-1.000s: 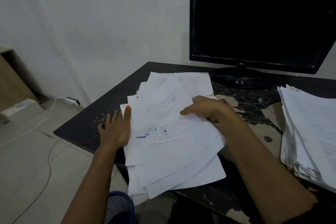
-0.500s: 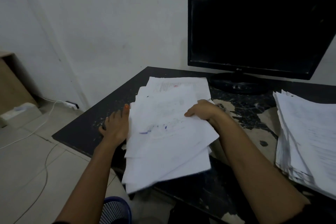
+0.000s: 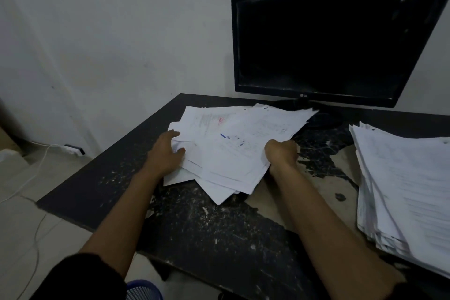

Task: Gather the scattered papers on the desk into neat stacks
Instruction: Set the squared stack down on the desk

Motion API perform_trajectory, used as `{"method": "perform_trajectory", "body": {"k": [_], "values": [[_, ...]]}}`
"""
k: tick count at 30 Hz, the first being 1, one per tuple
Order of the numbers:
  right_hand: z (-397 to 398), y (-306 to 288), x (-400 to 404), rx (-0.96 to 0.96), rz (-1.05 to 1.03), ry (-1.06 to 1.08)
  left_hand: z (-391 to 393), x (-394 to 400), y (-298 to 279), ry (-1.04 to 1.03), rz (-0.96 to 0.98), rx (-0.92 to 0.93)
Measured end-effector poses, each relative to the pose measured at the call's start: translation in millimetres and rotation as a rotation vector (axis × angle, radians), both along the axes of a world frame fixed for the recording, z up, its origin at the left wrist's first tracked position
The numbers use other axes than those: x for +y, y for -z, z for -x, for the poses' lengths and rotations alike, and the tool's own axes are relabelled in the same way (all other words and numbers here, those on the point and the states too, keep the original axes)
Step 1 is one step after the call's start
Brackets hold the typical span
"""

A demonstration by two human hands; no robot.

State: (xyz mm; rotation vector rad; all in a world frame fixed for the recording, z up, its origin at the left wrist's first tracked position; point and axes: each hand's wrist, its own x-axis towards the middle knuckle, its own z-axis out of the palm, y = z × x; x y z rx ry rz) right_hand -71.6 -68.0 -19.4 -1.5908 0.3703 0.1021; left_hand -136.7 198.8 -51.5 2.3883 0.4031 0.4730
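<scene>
While the left hand (image 3: 168, 151) curls its fingers round one edge, the right hand (image 3: 280, 153) grips the opposite edge of the loose sheaf of white printed papers (image 3: 233, 148). It lies on the scuffed black desk (image 3: 219, 226), left of a taller white paper stack (image 3: 401, 190).

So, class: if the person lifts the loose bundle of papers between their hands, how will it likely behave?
The bundle of papers will probably sag and flop, since its sheets are thin and fanned out unevenly. Sheets may slide apart, because corners already stick out at different angles. With the left hand and right hand on opposite edges, it looks light enough to lift.
</scene>
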Motion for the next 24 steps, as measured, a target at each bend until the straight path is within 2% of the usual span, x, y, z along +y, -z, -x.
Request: {"method": "perform_trajectory", "body": {"k": [2, 8, 14, 19, 24], "values": [[-4, -2, -10, -0.024, 0.119, -0.044, -17, 2, -4, 0.085, -0.067, 0.173], [-16, -20, -44, -0.076, 0.435, -0.201, -50, 1, -16, 0.204, -0.166, 0.503], [-8, -40, -76, -0.093, 0.636, -0.236, -32, -17, -35, 0.333, -0.236, 0.695], [3, -53, -102, -0.095, 0.715, -0.21, -19, -27, -43, 0.374, -0.305, 0.738], [20, -56, -128, -0.097, 0.726, -0.187, -23, -40, -44, 0.324, -0.54, 0.603]]}}
